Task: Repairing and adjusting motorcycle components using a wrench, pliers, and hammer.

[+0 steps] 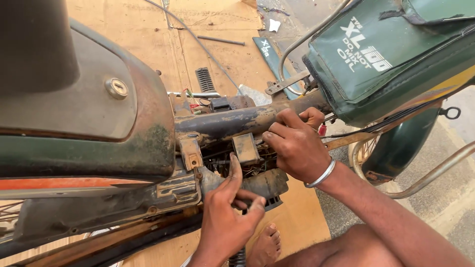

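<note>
Flattened brown cardboard sheets (232,59) spread over the grey paved ground (460,198). Lying on the cardboard: a thin dark metal rod (220,40), a black ribbed grille piece (205,79), a long grey cable (198,42), a dark green panel (267,49), and a bare foot (265,245).
</note>
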